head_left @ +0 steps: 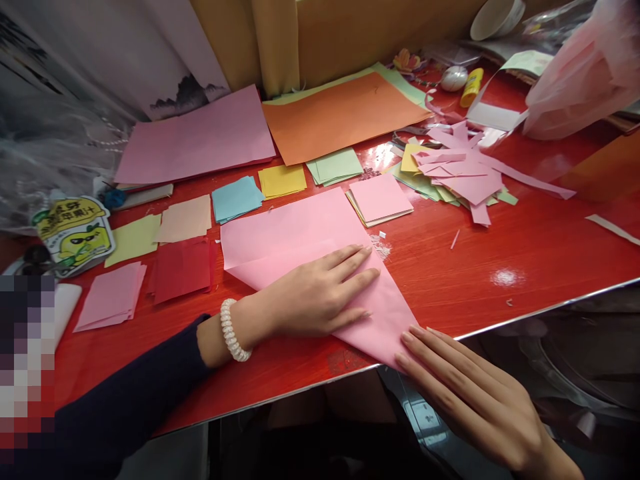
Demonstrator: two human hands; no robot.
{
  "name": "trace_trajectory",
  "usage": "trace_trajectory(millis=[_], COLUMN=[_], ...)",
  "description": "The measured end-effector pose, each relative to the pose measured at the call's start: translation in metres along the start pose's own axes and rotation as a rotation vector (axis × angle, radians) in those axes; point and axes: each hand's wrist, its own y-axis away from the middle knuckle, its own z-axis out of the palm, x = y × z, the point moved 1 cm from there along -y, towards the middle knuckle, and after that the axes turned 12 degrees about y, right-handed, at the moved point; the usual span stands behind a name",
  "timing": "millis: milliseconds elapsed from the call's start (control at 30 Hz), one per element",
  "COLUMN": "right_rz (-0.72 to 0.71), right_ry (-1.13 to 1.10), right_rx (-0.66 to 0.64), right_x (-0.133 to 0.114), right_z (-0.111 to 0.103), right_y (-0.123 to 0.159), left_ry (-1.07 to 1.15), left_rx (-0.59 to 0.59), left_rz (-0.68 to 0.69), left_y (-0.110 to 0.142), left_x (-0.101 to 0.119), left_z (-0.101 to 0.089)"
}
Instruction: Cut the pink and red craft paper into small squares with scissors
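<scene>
A large pink sheet of paper [295, 220] lies on the red table, partly folded over, its pointed corner reaching the front edge. My left hand [320, 290] rests flat on the folded part, fingers spread apart. At the pointed corner, my right hand [470, 393] touches the paper with its fingertips, the fingers stretched out. Just behind the sheet lies a small stack of pink squares [381, 199]. Blue squares [237, 199] and yellow squares [283, 181] sit near its far edge, and red squares [183, 268] lie to its left.
Large purple [200, 137] and orange sheets [345, 117] lie at the back. Pink paper scraps [465, 167] are heaped at the right, near a yellow glue stick [472, 87] and a pink plastic bag [585, 80]. A lemon-printed pouch [75, 233] stands at the left. The table's front edge [530, 309] runs diagonally.
</scene>
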Motion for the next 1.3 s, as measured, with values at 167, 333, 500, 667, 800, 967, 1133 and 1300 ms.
trace_trajectory(millis=[167, 333, 500, 667, 800, 967, 1133, 1300], right_rz=[0.005, 0.056, 0.09, 0.105, 0.088, 0.08, 0.065, 0.037], right_ry=[0.001, -0.013, -0.031, 0.0, 0.034, 0.055, 0.058, 0.064], right_rx=[0.026, 0.131, 0.195, 0.247, 0.317, 0.347, 0.302, 0.287], right_x=[0.0, -0.002, -0.004, -0.005, -0.005, -0.005, -0.002, 0.0], right_z=[0.001, 0.006, 0.011, 0.015, 0.017, 0.024, 0.027, 0.026], right_y=[-0.001, -0.004, -0.005, -0.008, -0.009, -0.004, 0.004, 0.007], left_ry=[-0.047, -0.073, -0.063, -0.08, -0.09, -0.052, -0.064, -0.034], left_rx=[-0.027, -0.07, -0.104, -0.113, -0.062, -0.093, -0.101, -0.18], left_rz=[-0.004, -0.02, -0.085, -0.15, -0.292, -0.328, -0.329, -0.508], left_y=[-0.001, -0.001, 0.001, 0.004, 0.003, -0.002, 0.008, 0.035], left_x=[0.001, 0.003, 0.004, 0.01, 0.03, 0.057, 0.053, 0.035], left_z=[-0.001, 0.0, 0.003, 0.004, 0.011, 0.02, 0.013, -0.004])
